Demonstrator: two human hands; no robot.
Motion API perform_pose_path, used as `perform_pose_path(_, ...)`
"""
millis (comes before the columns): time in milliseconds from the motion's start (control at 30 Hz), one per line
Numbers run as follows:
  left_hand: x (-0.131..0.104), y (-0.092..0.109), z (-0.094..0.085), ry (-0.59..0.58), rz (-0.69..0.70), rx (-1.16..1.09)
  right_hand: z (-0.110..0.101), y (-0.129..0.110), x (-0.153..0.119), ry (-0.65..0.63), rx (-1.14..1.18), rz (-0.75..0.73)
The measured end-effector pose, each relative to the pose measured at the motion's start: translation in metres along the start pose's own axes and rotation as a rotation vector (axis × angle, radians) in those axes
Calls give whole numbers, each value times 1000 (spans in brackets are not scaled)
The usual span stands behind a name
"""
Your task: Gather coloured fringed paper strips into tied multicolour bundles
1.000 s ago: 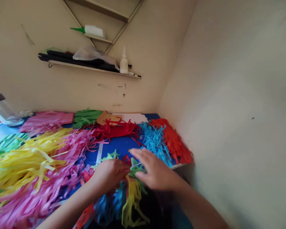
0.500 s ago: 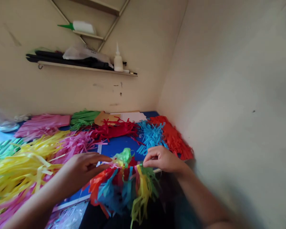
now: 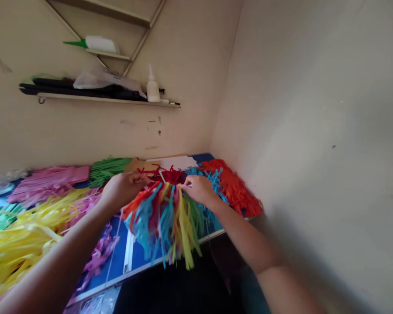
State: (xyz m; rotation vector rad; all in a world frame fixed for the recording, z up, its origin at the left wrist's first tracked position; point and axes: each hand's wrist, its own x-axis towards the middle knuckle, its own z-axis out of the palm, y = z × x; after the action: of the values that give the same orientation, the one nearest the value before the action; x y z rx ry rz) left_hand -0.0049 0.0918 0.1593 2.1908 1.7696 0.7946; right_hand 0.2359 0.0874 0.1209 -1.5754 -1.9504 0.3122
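Observation:
A garland of paper tassels (image 3: 165, 213) in red, orange, blue, pink, yellow and green hangs in a row above the table's front edge. My left hand (image 3: 126, 187) is closed at its left end, thumb and fingers pinched together. At the other end, my right hand (image 3: 199, 188) pinches the garland's top beside a yellow tassel. The tassels dangle freely between and below both hands. Whatever cord joins them at the top is too fine to make out clearly.
The blue table (image 3: 101, 272) carries fringed paper heaps: yellow (image 3: 22, 244), pink (image 3: 49, 181), green (image 3: 108, 170), light blue (image 3: 212, 179) and orange-red (image 3: 236, 187). White sheets (image 3: 175, 162) lie at the back. A wall shelf (image 3: 111, 101) holds a white bottle (image 3: 153, 89). A wall stands close on the right.
Both hands have lifted the garland up and away from my lap, over the table edge. Its bunched tassels now hang down in a straighter row. The view has shifted slightly.

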Motion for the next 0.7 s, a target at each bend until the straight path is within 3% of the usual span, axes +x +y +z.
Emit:
perform_pose_path(67,-8,6,15,103,-18,40,15,-3,1,63,-18,35)
perform_pose_path(133,-33,9,42,161,-6,54,38,-4,-12,51,243,75)
perform_pose_path(233,-78,10,86,189,80,68,72,-3,-41,-43,778,149)
perform_pose_path(300,-101,10,109,192,135,89,88,-3,-58,-116,950,210)
perform_pose_path(400,-118,8,126,192,200,138,97,-3,-69,-266,1120,342)
perform_pose_path(533,-132,6,121,188,327,192,92,-1,-70,-341,1226,370)
perform_pose_path(633,-138,0,91,271,536,194,77,4,-74,-321,1220,288)
perform_pose_path(700,-129,-5,65,321,640,183,63,7,-78,-394,1198,211)
